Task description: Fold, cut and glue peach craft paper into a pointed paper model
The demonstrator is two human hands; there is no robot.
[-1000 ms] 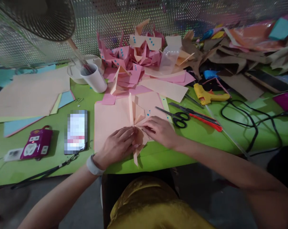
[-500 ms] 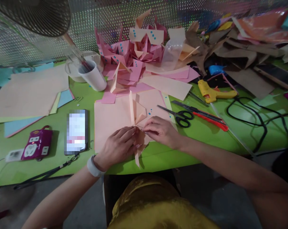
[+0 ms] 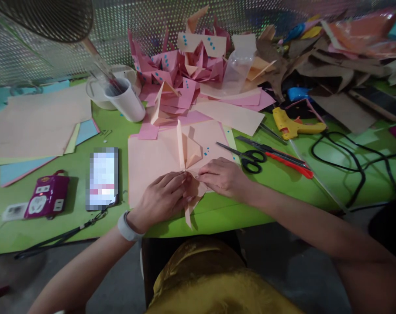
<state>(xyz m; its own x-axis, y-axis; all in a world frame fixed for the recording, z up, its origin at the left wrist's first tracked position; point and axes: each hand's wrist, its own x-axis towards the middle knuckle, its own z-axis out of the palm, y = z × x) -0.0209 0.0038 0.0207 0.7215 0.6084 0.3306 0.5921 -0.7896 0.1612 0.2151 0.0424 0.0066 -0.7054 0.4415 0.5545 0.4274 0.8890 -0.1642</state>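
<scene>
Item: folded peach paper piece (image 3: pixel 191 188), at the near edge of your green worktop (image 3: pixel 276 187), lying partly on a flat peach sheet (image 3: pixel 152 163). Its long axis runs away from you, an upright crease (image 3: pixel 180 146) at the far end and a narrow tail (image 3: pixel 187 216) at the near end, overhanging the edge. Your left hand (image 3: pixel 161 198) and right hand (image 3: pixel 222 178) flank it, equally near, fingertips pinched together on the paper at its centre.

Around it:
- black-handled scissors (image 3: pixel 246 159), right;
- yellow glue gun (image 3: pixel 292 126), beyond;
- phone (image 3: pixel 102 178), left;
- white cup (image 3: pixel 125 102);
- pile of pink folded pieces (image 3: pixel 184 74), at the back.
</scene>
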